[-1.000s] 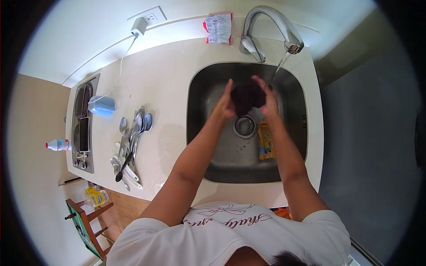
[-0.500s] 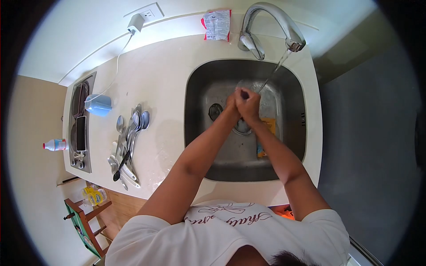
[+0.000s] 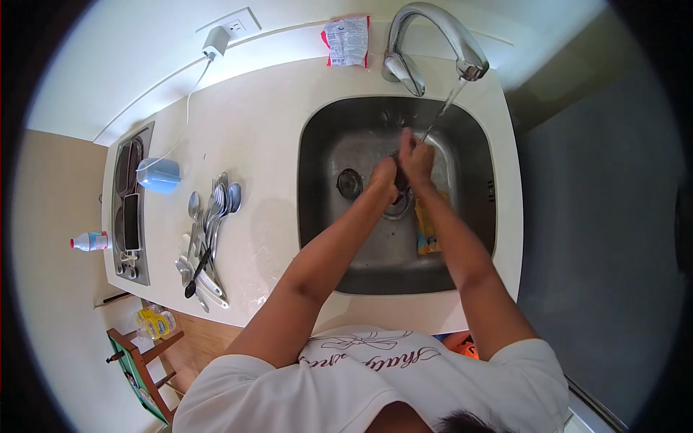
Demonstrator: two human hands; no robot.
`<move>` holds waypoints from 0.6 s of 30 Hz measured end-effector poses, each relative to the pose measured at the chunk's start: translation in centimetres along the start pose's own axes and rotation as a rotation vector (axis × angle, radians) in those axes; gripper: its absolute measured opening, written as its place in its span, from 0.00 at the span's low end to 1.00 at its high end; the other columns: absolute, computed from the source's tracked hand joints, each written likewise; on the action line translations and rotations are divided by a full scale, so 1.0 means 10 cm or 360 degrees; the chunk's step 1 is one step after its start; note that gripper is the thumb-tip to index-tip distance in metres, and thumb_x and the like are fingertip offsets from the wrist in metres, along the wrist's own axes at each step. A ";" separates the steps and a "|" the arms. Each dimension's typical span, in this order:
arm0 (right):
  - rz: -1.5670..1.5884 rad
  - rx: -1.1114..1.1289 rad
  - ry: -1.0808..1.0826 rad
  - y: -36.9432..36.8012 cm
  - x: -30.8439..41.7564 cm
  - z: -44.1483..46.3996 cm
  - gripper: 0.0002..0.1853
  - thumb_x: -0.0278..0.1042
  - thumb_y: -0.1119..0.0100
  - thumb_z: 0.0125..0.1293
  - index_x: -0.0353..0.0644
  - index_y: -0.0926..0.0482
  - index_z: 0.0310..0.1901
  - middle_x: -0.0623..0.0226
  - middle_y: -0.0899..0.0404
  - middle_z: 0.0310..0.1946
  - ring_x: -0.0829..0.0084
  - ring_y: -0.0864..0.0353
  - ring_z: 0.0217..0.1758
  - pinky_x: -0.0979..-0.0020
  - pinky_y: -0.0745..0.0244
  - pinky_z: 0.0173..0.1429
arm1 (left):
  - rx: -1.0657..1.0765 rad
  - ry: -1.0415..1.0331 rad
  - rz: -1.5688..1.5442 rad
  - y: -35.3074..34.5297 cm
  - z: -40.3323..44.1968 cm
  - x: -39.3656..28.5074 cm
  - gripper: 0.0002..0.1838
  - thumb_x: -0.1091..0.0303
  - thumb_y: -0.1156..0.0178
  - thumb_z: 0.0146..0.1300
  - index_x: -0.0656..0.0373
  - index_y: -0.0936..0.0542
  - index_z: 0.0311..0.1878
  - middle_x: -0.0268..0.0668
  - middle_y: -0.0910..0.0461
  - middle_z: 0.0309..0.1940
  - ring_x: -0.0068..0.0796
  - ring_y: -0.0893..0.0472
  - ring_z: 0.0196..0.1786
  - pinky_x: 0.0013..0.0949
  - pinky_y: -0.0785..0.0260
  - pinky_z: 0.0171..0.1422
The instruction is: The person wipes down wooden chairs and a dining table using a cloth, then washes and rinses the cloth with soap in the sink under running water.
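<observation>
Both of my hands are inside the steel sink (image 3: 339,270), below the running faucet (image 3: 440,29). My left hand (image 3: 385,175) is closed, with something dark showing at its inner side; I cannot make out what it is. Close beside it on the right, my right hand (image 3: 416,160) has its fingers stretched forward near the water stream (image 3: 442,110). A round dark strainer-like piece (image 3: 350,184) lies left of my hands. Partly behind my right forearm is a yellow packet (image 3: 427,234) on the sink floor. The drain (image 3: 397,209) shows between my wrists.
Several spoons and forks (image 3: 216,209) lie piled on the counter (image 3: 267,144) at left. Beyond them are a blue cup (image 3: 159,175) and a stovetop (image 3: 144,260) with a phone-like dark object (image 3: 131,222). A red-and-white packet (image 3: 346,42) stands at the back wall.
My hands were clasped together under the stream. Now they have parted slightly, the right fingers reach forward, and a dark thing shows between them. The water still runs.
</observation>
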State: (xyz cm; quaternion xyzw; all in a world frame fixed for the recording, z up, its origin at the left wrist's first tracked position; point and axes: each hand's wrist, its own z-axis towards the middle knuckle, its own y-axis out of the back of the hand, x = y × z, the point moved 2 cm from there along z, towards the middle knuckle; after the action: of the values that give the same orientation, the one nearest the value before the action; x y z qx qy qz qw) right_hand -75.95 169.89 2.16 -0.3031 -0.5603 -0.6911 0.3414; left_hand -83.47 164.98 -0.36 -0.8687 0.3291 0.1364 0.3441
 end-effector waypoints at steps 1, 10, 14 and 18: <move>0.0002 -0.0005 -0.0005 0.02 -0.15 0.08 0.23 0.50 0.49 0.64 0.34 0.21 0.27 0.50 0.21 0.24 0.48 0.21 0.27 0.61 0.28 0.32 | -0.0089 0.0053 0.0161 0.02 0.06 0.00 0.18 0.58 0.59 0.69 0.61 0.25 0.46 0.38 0.22 0.43 0.31 0.21 0.42 0.35 0.28 0.45; 0.0747 0.0734 -0.0043 0.14 0.09 0.01 0.27 0.57 0.49 0.64 0.36 0.25 0.25 0.70 0.31 0.20 0.76 0.34 0.27 0.72 0.35 0.34 | 0.0224 0.0105 -0.0164 0.02 0.20 -0.26 0.18 0.62 0.60 0.69 0.65 0.30 0.51 0.44 0.25 0.47 0.40 0.21 0.45 0.47 0.27 0.50; 0.1136 0.0702 -0.0189 0.19 0.09 -0.06 0.21 0.52 0.47 0.64 0.40 0.24 0.28 0.72 0.28 0.24 0.78 0.30 0.30 0.73 0.32 0.36 | 0.0252 0.0118 -0.0350 -0.04 0.40 -0.19 0.18 0.57 0.58 0.70 0.63 0.31 0.48 0.44 0.25 0.42 0.40 0.20 0.42 0.47 0.25 0.46; 0.1977 0.0264 -0.0883 0.35 0.16 -0.06 0.14 0.46 0.44 0.63 0.44 0.25 0.32 0.70 0.24 0.30 0.76 0.24 0.35 0.72 0.27 0.41 | 0.0024 0.0072 -0.0383 -0.40 -0.12 -0.28 0.17 0.55 0.59 0.70 0.59 0.29 0.46 0.41 0.24 0.42 0.39 0.21 0.45 0.49 0.26 0.48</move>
State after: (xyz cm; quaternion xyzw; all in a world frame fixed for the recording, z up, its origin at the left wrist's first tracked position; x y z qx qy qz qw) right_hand -74.04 168.57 5.28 -0.7070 -0.4005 -0.2185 0.5404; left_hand -82.90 167.68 3.83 -0.9022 0.2312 0.0720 0.3569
